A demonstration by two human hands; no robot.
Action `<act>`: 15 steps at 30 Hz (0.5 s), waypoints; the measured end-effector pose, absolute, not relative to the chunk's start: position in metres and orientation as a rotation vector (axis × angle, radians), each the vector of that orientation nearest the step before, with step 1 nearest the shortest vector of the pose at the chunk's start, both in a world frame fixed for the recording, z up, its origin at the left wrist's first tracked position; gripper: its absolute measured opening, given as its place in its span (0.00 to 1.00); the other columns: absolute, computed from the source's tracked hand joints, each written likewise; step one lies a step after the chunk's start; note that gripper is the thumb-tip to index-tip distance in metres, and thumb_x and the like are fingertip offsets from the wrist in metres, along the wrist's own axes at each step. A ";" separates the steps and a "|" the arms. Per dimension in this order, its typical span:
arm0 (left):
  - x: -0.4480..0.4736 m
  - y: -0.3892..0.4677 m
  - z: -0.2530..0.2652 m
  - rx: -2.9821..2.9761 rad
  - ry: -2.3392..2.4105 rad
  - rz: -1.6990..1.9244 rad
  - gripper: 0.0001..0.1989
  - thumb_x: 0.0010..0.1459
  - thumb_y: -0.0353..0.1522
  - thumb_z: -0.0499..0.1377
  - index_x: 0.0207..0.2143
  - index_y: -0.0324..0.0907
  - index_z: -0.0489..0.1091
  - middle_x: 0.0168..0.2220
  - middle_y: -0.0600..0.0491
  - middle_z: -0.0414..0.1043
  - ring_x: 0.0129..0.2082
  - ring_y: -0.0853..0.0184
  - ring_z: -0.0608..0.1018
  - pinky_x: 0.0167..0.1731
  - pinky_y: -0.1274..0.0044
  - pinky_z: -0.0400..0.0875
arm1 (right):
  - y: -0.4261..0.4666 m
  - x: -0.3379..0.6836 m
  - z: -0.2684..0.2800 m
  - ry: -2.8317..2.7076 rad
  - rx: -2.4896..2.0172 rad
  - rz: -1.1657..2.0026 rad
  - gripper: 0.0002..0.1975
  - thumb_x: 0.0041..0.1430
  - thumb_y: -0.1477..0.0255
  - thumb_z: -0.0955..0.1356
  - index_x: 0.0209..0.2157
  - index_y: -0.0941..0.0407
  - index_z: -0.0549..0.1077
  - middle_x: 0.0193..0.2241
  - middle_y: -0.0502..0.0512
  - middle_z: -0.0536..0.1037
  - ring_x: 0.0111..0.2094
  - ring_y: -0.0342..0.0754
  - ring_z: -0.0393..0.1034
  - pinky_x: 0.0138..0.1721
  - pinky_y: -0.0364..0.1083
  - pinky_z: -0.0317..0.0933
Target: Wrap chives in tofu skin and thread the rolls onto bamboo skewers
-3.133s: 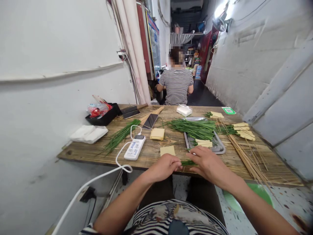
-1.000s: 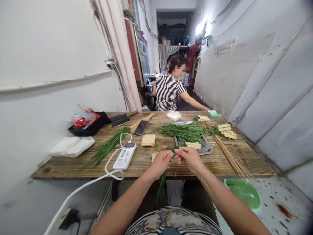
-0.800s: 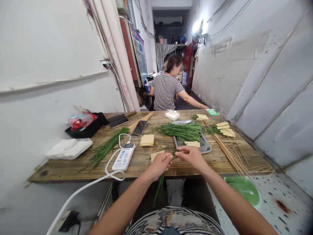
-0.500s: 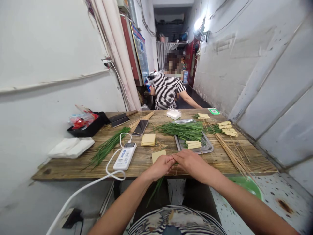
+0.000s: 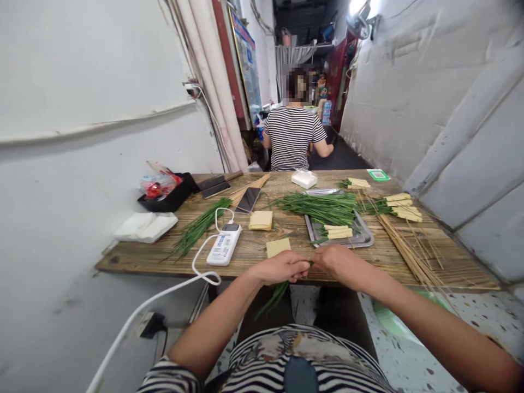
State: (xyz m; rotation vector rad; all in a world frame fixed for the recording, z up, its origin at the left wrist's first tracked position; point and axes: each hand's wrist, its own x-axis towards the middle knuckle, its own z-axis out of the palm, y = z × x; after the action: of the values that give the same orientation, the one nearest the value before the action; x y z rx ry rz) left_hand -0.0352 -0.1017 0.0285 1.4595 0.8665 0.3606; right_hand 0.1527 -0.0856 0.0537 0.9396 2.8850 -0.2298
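Observation:
Over the table's front edge, my left hand (image 5: 282, 267) is closed around a small bunch of chives (image 5: 273, 300), whose long green ends hang down below the fist. My right hand (image 5: 334, 258) meets it with fingers pinched at the bunch's other end; whether they grip the chives is hidden. Partly behind my left hand lies a single pale yellow square sheet (image 5: 278, 247), like tofu skin. A stack of such sheets (image 5: 261, 220) sits farther back. On a metal tray (image 5: 367, 239) rest loose chives (image 5: 319, 206) and yellow rolls (image 5: 338, 232) with chives inside.
Right of the tray lie thin wooden skewers (image 5: 403, 248) and more filled rolls (image 5: 403, 207). Leftward are a white power bank (image 5: 224, 245) with a cable, a phone (image 5: 248, 200), more chives (image 5: 202, 226) and a black box (image 5: 180, 194). A person in stripes (image 5: 290, 136) sits beyond the table.
The view has shifted, so the table appears higher and farther right. My hands stay together, with the right fingers now at the bunch's end. The person beyond has drawn the right arm in.

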 end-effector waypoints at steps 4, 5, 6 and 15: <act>-0.040 -0.100 0.032 1.696 0.933 0.296 0.17 0.57 0.43 0.52 0.23 0.40 0.60 0.20 0.59 0.58 0.20 0.75 0.61 0.22 0.81 0.55 | -0.086 0.154 0.054 2.913 0.954 -0.236 0.13 0.64 0.75 0.60 0.33 0.61 0.75 0.29 0.59 0.76 0.30 0.45 0.68 0.30 0.43 0.49; -0.041 -0.099 0.032 1.725 0.948 0.306 0.16 0.57 0.41 0.51 0.23 0.40 0.60 0.19 0.59 0.57 0.20 0.74 0.60 0.22 0.81 0.54 | -0.086 0.154 0.055 2.918 0.962 -0.230 0.13 0.64 0.74 0.61 0.32 0.61 0.75 0.29 0.58 0.76 0.30 0.45 0.67 0.30 0.43 0.49; -0.041 -0.099 0.032 1.744 0.960 0.326 0.15 0.58 0.40 0.50 0.22 0.40 0.60 0.19 0.60 0.56 0.20 0.74 0.60 0.22 0.81 0.54 | -0.087 0.154 0.056 2.921 0.968 -0.225 0.13 0.64 0.73 0.61 0.32 0.61 0.75 0.28 0.58 0.76 0.30 0.45 0.67 0.29 0.43 0.49; -0.033 -0.096 0.034 1.727 1.010 0.358 0.12 0.56 0.35 0.50 0.21 0.40 0.59 0.17 0.61 0.55 0.18 0.76 0.57 0.20 0.81 0.51 | -0.094 0.139 0.057 2.995 1.026 0.058 0.06 0.60 0.71 0.66 0.34 0.59 0.74 0.32 0.57 0.77 0.35 0.49 0.67 0.34 0.46 0.51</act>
State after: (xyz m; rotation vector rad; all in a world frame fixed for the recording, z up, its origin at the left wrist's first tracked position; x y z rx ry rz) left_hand -0.0331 -0.0958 0.0338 1.7269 1.0099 0.3578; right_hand 0.1391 -0.0938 0.0574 1.0260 2.9954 0.0575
